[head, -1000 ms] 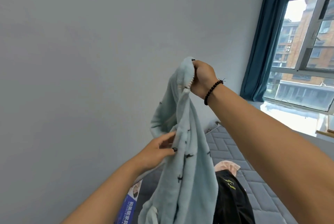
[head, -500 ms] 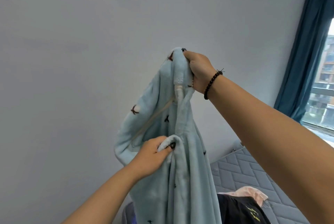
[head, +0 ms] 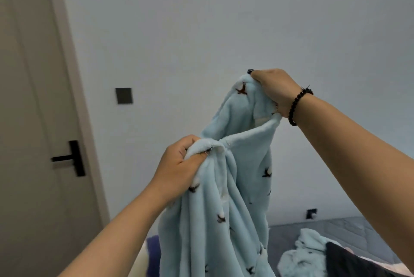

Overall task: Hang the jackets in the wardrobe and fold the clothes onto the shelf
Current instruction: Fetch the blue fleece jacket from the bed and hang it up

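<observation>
A grey quilted bed (head: pixel 349 234) carries a crumpled light-blue garment (head: pixel 300 258) touching a black garment (head: pixel 349 263).

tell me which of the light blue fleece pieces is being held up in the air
The large light blue fleece garment, gripped by the left hand and right hand. The other light blue fleece piece lies crumpled on the bed.

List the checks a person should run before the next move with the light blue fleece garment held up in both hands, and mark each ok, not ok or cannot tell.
1. Left hand grips the light blue fleece garment: ok.
2. Right hand grips its top edge: ok.
3. Garment lifted off the bed: cannot tell, lower end out of frame.
4. Fabric spread flat for folding: not ok, bunched.
5. Wardrobe or shelf in sight: not ok, only a door.
</observation>
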The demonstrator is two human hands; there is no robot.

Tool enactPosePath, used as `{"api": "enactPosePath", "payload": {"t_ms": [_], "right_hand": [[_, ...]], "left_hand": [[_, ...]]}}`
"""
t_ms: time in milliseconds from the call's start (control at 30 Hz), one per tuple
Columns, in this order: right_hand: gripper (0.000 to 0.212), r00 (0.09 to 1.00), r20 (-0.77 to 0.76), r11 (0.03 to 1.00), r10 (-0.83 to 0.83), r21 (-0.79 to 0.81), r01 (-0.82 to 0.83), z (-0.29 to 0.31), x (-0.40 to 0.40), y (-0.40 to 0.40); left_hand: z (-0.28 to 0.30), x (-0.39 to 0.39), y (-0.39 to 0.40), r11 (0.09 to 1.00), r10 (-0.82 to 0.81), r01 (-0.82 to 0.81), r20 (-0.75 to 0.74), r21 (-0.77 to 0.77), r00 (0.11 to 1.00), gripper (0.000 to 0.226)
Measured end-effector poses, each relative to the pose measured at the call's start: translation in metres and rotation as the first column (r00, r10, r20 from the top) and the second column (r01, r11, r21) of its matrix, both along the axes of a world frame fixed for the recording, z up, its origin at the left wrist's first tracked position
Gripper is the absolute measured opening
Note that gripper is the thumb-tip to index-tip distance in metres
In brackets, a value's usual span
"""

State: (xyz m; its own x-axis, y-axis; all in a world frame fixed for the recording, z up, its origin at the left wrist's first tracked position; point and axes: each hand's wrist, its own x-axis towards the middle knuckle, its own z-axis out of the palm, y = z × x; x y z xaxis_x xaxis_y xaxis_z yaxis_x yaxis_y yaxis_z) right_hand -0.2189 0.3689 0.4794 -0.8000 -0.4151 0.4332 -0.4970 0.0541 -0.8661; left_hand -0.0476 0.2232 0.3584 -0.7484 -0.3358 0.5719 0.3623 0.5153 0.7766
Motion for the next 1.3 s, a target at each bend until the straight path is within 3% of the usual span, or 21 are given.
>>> {"api": "enactPosePath", "payload": {"t_ms": [200,300,400,567,700,833,900,1033,1067,1133,1200,1300], "right_hand": [[0.022,0.978,-0.03,0.977,0.208,0.043,-0.207,-0.009,0.107,-0.06],[0.018,0.964,-0.006,0.964,0.265,-0.033,-0.265,-0.008,0.154,-0.092],[0.021,0.938,0.102,0.939,0.331,-0.134,-0.317,-0.007,0.187,-0.124],[0.016,0.806,0.228,0.837,0.546,-0.182,-0.516,-0.015,0.254,-0.186],[0.007,0.682,0.262,0.725,0.683,-0.129,-0.677,-0.03,0.317,-0.232],[0.003,0.518,0.326,0.574,0.791,-0.104,-0.812,-0.044,0.374,-0.262],[0.004,0.435,0.337,0.489,0.835,-0.09,-0.868,-0.05,0.403,-0.27],[0.006,0.256,0.354,0.304,0.899,-0.085,-0.949,-0.059,0.459,-0.277],[0.004,0.217,0.357,0.261,0.908,-0.078,-0.962,-0.061,0.473,-0.277],[0.005,0.157,0.362,0.195,0.919,-0.072,-0.978,-0.065,0.5,-0.275],[0.005,0.122,0.355,0.154,0.927,-0.063,-0.986,-0.069,0.528,-0.276],[0.016,0.103,0.321,0.116,0.941,-0.023,-0.993,-0.075,0.564,-0.281]], "left_hand": [[0.002,0.134,-0.021,0.969,0.247,-0.246,0.057,-0.018,0.967,0.016],[-0.003,0.201,-0.032,0.926,0.375,-0.368,0.094,-0.086,0.922,0.008],[-0.012,0.265,-0.042,0.867,0.494,-0.472,0.158,-0.16,0.855,0.015],[-0.042,0.371,-0.059,0.776,0.625,-0.593,0.392,-0.215,0.675,0.024],[-0.071,0.435,-0.062,0.586,0.792,-0.701,0.472,-0.407,0.387,0.035],[-0.092,0.477,-0.047,0.45,0.838,-0.821,0.485,-0.353,0.251,0.058],[-0.103,0.493,-0.04,0.293,0.856,-0.91,0.504,-0.294,0.113,0.056],[-0.124,0.523,-0.018,0.012,0.771,-0.967,0.618,-0.256,-0.154,0.089],[-0.128,0.533,-0.01,-0.036,0.731,-0.949,0.639,-0.313,-0.238,0.077],[-0.133,0.55,0.009,-0.069,0.633,-0.894,0.673,-0.444,-0.383,0.033],[-0.151,0.566,0.025,-0.061,0.544,-0.892,0.734,-0.448,-0.406,0.036],[-0.184,0.585,0.04,-0.113,0.473,-0.96,0.836,-0.255,-0.278,0.026]]}}
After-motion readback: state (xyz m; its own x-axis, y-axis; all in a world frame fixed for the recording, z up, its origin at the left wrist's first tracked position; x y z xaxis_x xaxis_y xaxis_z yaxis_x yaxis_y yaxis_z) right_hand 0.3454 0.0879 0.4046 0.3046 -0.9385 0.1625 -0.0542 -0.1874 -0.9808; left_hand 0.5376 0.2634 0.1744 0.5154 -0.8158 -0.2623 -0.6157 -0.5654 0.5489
